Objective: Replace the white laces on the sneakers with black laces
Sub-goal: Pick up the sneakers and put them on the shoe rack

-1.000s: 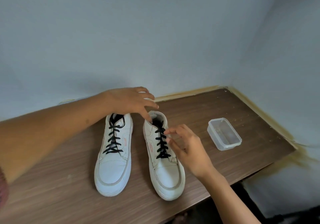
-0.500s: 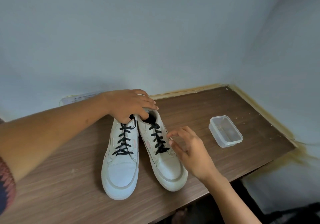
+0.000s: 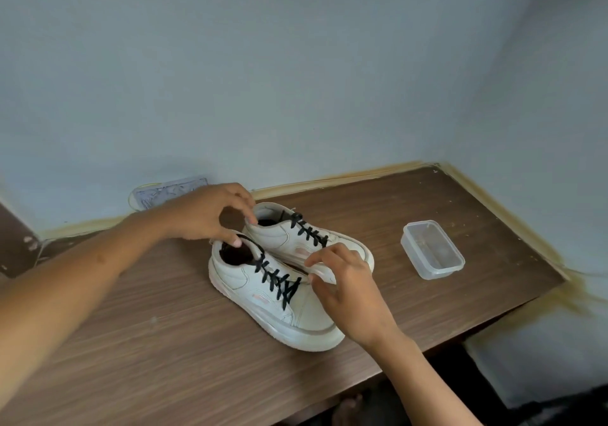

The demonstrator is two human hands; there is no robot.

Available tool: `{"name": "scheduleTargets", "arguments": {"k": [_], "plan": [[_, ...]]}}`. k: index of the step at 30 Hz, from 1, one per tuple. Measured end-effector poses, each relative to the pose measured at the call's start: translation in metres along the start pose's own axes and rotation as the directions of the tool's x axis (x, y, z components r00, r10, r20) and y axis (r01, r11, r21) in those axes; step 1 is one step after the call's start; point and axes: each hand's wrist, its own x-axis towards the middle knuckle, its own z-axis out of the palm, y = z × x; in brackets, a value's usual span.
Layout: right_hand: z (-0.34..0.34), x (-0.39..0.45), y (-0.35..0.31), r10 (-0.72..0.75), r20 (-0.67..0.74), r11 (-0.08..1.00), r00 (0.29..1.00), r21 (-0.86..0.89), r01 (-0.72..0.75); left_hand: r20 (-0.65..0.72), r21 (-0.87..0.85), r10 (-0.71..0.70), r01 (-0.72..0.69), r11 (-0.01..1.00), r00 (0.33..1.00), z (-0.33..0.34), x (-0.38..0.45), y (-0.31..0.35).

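Two sneakers lie side by side on our wooden desk, both already threaded with black laces, so we judge the swap all but finished and only the placing of the pair left. Nearest us, our right hand reaches in from the lower right with fingers spread and loosely bent, fingertips at the inner edge between the shoes near the toes; whether it truly grips we cannot tell. Just beyond it lies the near sneaker, its long axis running from the heel at upper left to the toe at lower right. The far sneaker lies parallel and touching it. At the heel end, our left hand pinches both collars together, thumb in the near shoe's opening, fingers over the far one's rim. So the left hand holds the heels, the right sits nearer the toes. A clear plastic box stands well apart to the right.
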Motion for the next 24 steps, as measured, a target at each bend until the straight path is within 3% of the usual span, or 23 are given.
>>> {"name": "scheduleTargets", "arguments": {"k": [5, 8, 11, 14, 17, 20, 22, 24], "plan": [[-0.001, 0.000, -0.002, 0.022, 0.004, 0.999, 1.000, 0.031, -0.022, -0.113, -0.001, 0.056, -0.056, 0.998, 0.992, 0.006, -0.016, 0.000], [-0.003, 0.001, 0.000, 0.023, 0.008, 1.000, 1.000, 0.011, -0.023, -0.039, 0.214, 0.124, -0.113, 0.970, 0.992, 0.004, -0.025, -0.002], [-0.003, 0.002, 0.002, 0.026, 0.011, 1.000, 1.000, 0.004, -0.026, 0.103, 0.479, 0.231, -0.252, 0.841, 0.967, 0.011, -0.021, 0.000], [-0.001, 0.003, -0.002, 0.033, 0.009, 0.999, 0.999, 0.026, -0.034, 0.007, 0.533, 0.294, -0.252, 0.808, 0.956, 0.012, -0.010, 0.010], [0.000, 0.003, -0.006, 0.028, -0.004, 0.999, 1.000, 0.041, -0.028, -0.120, 0.459, 0.273, -0.191, 0.868, 0.954, 0.003, 0.003, 0.013], [-0.001, 0.002, -0.007, 0.026, -0.008, 0.999, 1.000, 0.039, -0.026, 0.007, 0.345, 0.137, -0.131, 0.930, 0.991, 0.000, 0.012, 0.013], [-0.002, -0.001, -0.008, 0.036, -0.014, 0.999, 0.999, 0.029, -0.035, 0.086, 0.383, 0.053, -0.082, 0.920, 0.995, 0.001, 0.017, 0.012], [-0.001, -0.006, -0.009, 0.067, -0.063, 0.998, 0.996, -0.003, -0.067, 0.046, 0.407, 0.018, -0.035, 0.913, 0.999, 0.005, 0.017, 0.009]]}}
